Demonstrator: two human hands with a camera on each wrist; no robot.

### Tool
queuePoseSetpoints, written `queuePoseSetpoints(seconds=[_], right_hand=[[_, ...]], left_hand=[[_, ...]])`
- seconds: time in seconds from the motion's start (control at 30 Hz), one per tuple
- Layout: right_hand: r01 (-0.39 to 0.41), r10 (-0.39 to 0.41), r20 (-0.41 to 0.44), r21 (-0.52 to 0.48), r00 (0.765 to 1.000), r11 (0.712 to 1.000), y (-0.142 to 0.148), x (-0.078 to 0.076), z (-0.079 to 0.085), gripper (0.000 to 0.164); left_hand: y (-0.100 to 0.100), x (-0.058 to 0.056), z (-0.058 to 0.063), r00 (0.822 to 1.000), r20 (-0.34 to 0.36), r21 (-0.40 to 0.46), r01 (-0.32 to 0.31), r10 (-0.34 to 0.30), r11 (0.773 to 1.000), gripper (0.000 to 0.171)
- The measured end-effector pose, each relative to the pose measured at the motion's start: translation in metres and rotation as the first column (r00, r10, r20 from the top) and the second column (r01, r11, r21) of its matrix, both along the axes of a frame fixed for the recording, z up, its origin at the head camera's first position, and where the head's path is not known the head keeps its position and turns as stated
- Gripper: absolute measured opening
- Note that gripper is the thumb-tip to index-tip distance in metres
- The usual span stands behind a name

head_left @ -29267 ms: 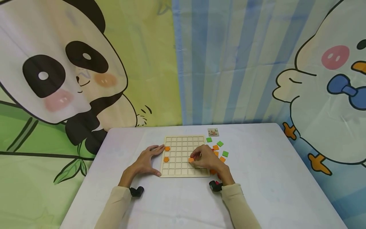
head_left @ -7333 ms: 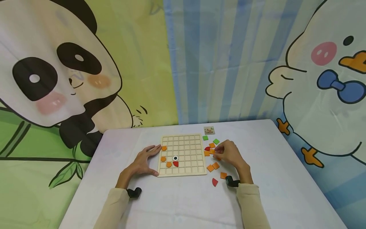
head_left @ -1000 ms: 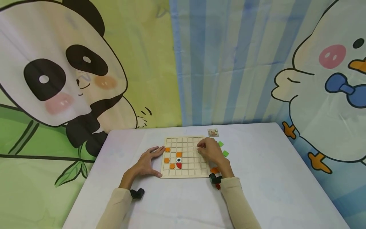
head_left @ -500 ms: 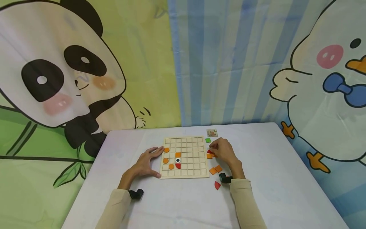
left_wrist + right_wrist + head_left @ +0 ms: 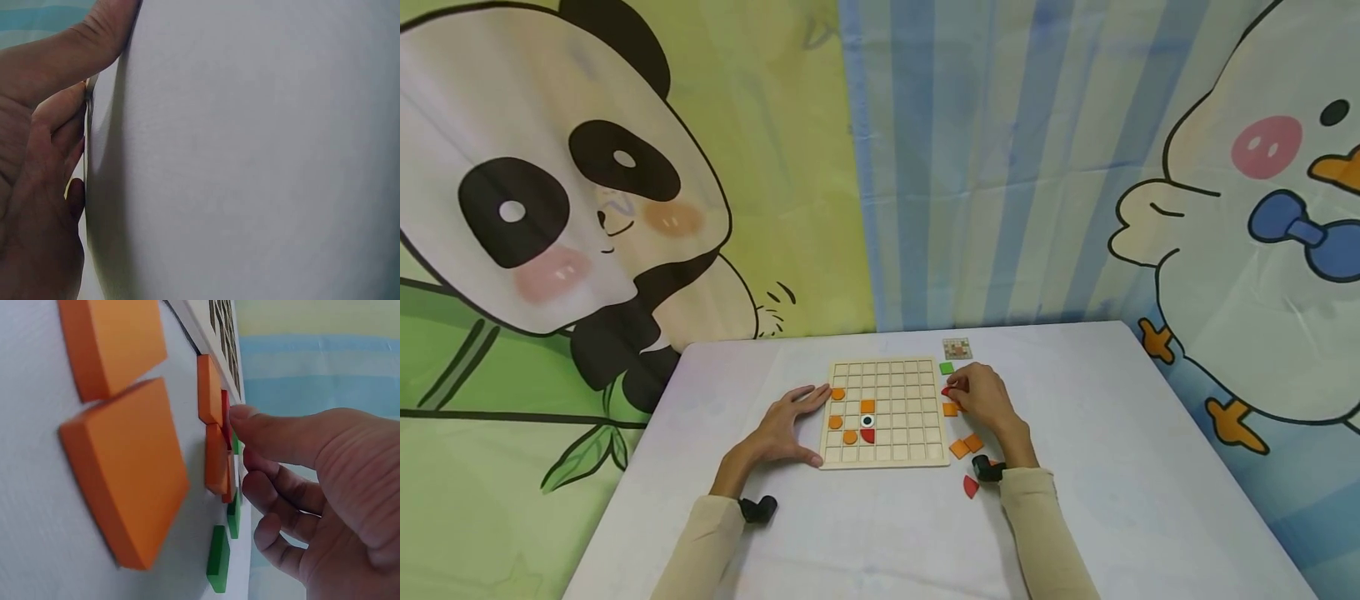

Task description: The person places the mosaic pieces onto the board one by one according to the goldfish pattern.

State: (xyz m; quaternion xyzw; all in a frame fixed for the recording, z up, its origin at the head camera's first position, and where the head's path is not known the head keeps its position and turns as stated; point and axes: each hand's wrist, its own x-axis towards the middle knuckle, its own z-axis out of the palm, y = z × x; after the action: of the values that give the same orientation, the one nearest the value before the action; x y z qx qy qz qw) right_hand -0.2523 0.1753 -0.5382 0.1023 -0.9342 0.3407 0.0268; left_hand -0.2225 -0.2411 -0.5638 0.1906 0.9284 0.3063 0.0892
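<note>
My left hand (image 5: pixel 786 425) rests at the left edge of a pale wooden grid board (image 5: pixel 910 458), thumb and fingers spread along it, with the thumb at the near corner. On the board sit several orange round pieces (image 5: pixel 850 437), an orange square (image 5: pixel 868 406), a white disc with a black centre (image 5: pixel 868 421) and a red quarter-circle piece (image 5: pixel 868 436). My right hand (image 5: pixel 988 400) is just beyond the board's right edge and pinches another red quarter-circle piece (image 5: pixel 946 391) between thumb and fingertips. In the right wrist view that red piece (image 5: pixel 225 415) stands behind orange tiles, partly hidden.
Loose orange squares (image 5: pixel 959 449) lie right of the board, with a red quarter-circle piece (image 5: pixel 971 487) nearer the front. A green tile (image 5: pixel 947 367) and a small patterned card (image 5: pixel 957 348) are behind. More green tiles (image 5: pixel 218 559) show in the right wrist view.
The orange square, white disc and red quarter-circle have joined the orange rounds on the board. Lately my right hand moved right from the board's edge and took hold of another red piece.
</note>
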Motion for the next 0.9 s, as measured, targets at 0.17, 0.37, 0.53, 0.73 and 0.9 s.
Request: queuePoseSetpoints(seconds=[0.17,0.37,0.53,0.73,0.9], right_hand=[[0.017,-0.017,0.017,0.009,1.0,1.0,0.005,0.001,0.004,0.02],[-0.001,0.0,0.043,0.022,0.999,1.0,0.004,-0.001,0.005,0.017],[-0.017,0.015,0.038,0.038,0.999,0.999,0.003,-0.004,0.003,0.015],[-0.047,0.045,0.026,0.043,0.999,0.998,0.003,-0.005,0.004,0.015],[-0.076,0.076,0.008,0.06,0.997,0.995,0.007,-0.009,0.001,0.016]], left_hand=[[0.001,0.0,-0.001,1.0,0.005,0.0,-0.003,0.003,1.0,0.132],[-0.001,-0.001,-0.002,1.0,-0.004,-0.008,-0.009,0.008,1.0,0.133],[-0.002,-0.001,-0.003,1.0,-0.004,-0.013,-0.007,0.007,1.0,0.133],[-0.003,-0.001,-0.003,1.0,-0.008,-0.012,-0.007,0.006,1.0,0.133],[-0.004,-0.002,-0.005,1.0,-0.008,-0.017,-0.008,0.008,1.0,0.133]])
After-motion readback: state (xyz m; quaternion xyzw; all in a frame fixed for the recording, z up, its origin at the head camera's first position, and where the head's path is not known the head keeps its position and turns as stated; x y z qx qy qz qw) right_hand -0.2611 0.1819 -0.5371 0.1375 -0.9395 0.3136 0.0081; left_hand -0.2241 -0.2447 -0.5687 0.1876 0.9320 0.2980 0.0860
